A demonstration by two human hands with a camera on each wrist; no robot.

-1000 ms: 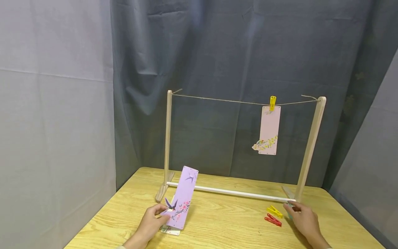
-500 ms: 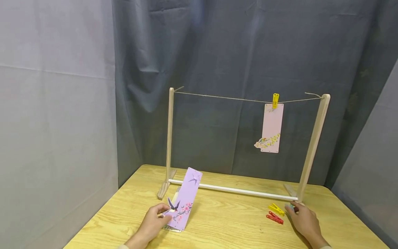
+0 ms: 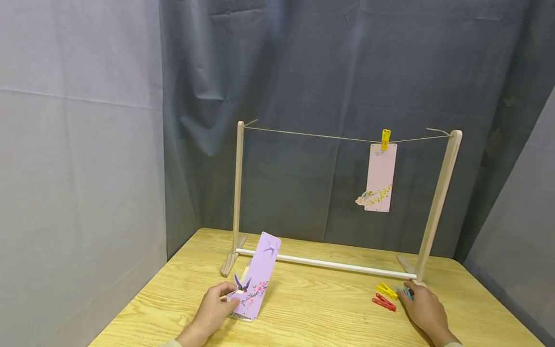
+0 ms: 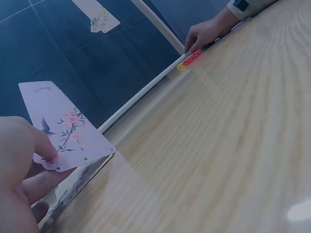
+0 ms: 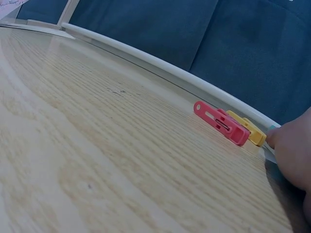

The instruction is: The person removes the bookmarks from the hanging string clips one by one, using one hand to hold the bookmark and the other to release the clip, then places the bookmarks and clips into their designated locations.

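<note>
My left hand [image 3: 211, 308] pinches a purple bookmark [image 3: 260, 270] by its lower left edge, thumb in front. The bookmark, printed with swallows and pink blossoms, is tilted up above the table. Behind it lies another card [image 3: 245, 273], mostly hidden. At the right, my right hand [image 3: 427, 311] is low over the table with thumb and finger on a blue clothespin [image 3: 407, 292], which the fingers partly cover. Left of that hand lie a yellow clothespin [image 3: 386, 291] and a red clothespin [image 3: 384, 302], side by side; the right wrist view shows the red clothespin [image 5: 221, 123] closest.
A wooden frame with a left post [image 3: 238, 188], right post [image 3: 439, 207] and white bottom bar [image 3: 325, 263] stands on the wood-grain table [image 3: 312, 308]. From its string [image 3: 312, 134] hangs a pink bookmark [image 3: 381, 173] under a yellow clothespin [image 3: 386, 140]. Dark curtains [image 3: 295, 72] hang behind.
The view has shifted slightly, so the frame sits a little further right and higher. The blue clothespin shows more between my right fingers. My left hand still holds the purple bookmark.
</note>
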